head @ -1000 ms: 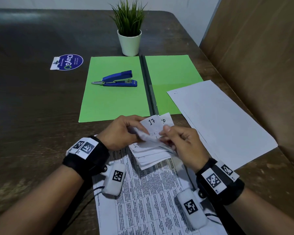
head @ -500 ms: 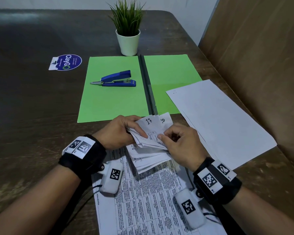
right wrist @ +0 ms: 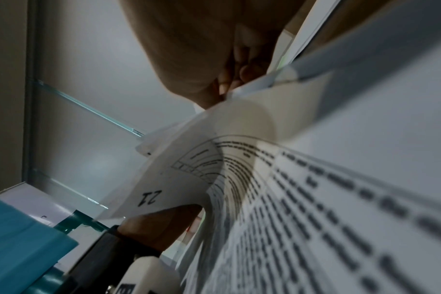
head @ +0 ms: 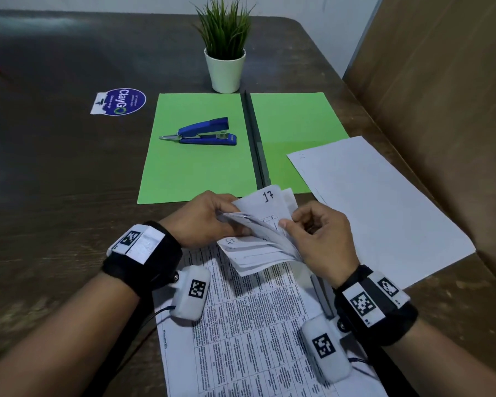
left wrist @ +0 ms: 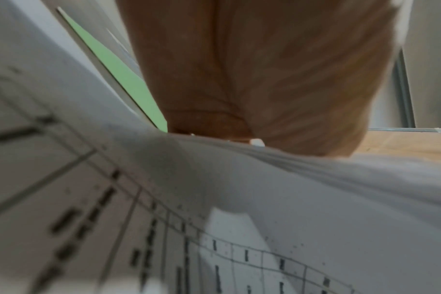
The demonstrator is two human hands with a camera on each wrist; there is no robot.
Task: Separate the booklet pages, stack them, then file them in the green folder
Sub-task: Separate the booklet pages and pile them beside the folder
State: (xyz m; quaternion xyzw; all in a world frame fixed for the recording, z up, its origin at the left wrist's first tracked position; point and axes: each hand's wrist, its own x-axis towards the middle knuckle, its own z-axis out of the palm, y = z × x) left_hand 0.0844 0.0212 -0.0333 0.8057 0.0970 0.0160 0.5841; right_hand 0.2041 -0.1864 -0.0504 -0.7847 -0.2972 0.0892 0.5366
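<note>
The stapled booklet of white printed pages lies at 6 o'clock on the dark wooden desk, its far corners lifted and fanned between both hands. The left hand grips the fanned corners from the 9 o'clock side, its fingers curled over the top edges and the thumb underneath. The right hand pinches a few leaves from the 3 o'clock side, fingers narrow and bent onto the paper. The topmost raised corner bears a handwritten 17; in the right wrist view another curled leaf carries a 21. The rest of the booklet, covered in small tabular print, lies flat toward the person beneath both wrists.

The open green card folder lies flat at 12 o'clock from the hands, its dark spine running away from the person. A blue metal stapler sits on the folder's left leaf. A stack of blank white sheets lies at 2 o'clock, overlapping the right leaf's near corner. Beyond the folder stands a small green plant in a white pot, and a round blue sticker lies at 11 o'clock.
</note>
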